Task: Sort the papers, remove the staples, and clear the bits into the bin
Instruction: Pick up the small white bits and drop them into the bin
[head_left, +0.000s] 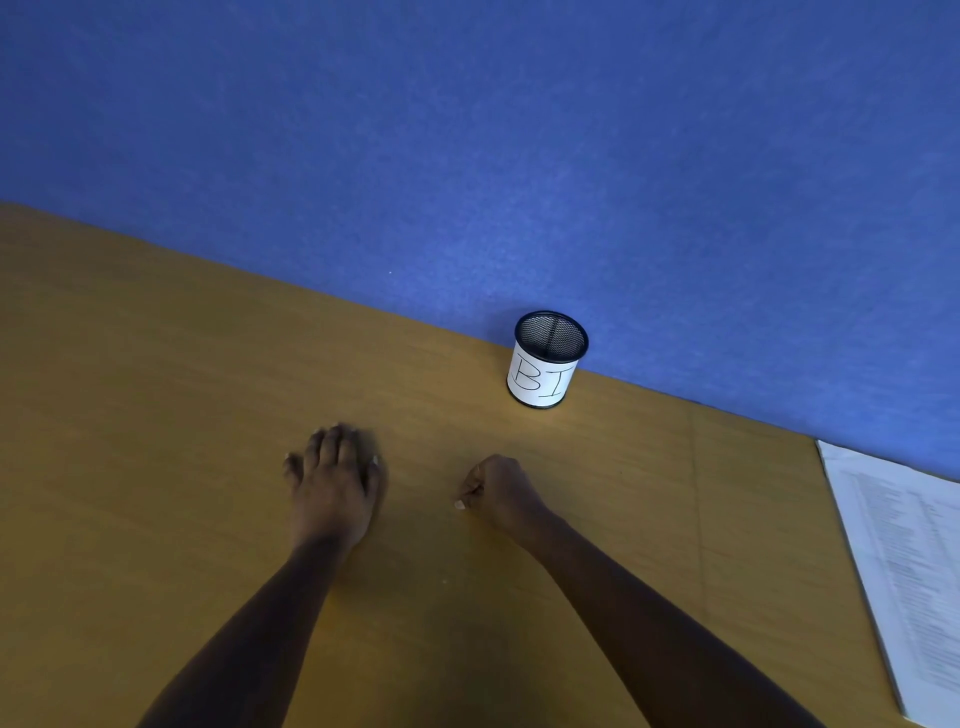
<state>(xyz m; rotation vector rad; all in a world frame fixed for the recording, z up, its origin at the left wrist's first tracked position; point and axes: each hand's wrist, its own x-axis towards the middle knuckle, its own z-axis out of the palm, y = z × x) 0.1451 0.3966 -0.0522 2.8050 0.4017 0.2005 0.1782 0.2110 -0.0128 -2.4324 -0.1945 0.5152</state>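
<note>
A small black mesh cup with a white label reading "BI", the bin (548, 358), stands upright on the wooden desk (156, 415) against the blue partition. My left hand (335, 480) lies flat on the desk with fingers spread, blurred by motion, well left of and nearer than the bin. My right hand (496, 493) sits on the desk just below the bin with fingers curled into a fist, thumb pressed to the forefinger; whether it holds anything small I cannot tell. A stack of printed papers (904, 571) lies at the right edge.
The blue fabric partition (519, 130) runs along the back of the desk. A seam in the desktop (698, 519) runs front to back between my right arm and the papers. A tiny pale speck (444, 581) lies on the desk between my forearms.
</note>
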